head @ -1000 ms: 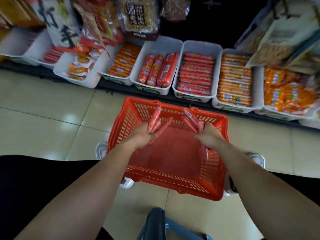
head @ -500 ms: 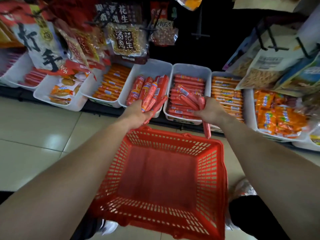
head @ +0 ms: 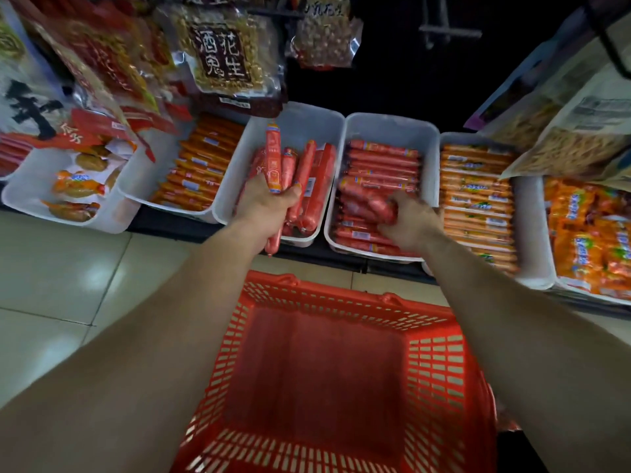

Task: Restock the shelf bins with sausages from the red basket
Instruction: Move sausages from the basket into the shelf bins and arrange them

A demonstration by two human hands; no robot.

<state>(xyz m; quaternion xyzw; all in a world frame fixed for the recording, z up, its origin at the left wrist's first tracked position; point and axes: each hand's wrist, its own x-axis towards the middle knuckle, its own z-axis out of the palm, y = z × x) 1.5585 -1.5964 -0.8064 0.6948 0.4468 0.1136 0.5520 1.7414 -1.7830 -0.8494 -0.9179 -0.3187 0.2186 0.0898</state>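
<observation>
Since no sausages show in the red basket (head: 341,303), this load is judged the last. Beyond its far rim sit the thick-sausage bin (head: 309,122) and the thin-sausage bin (head: 392,129). Left hand (head: 266,203) grips a sausage bundle (head: 274,162) lengthwise over the former, matching its rows; right hand (head: 411,225), blurred, curls round thin sausages (head: 384,208) low in the latter.
</observation>
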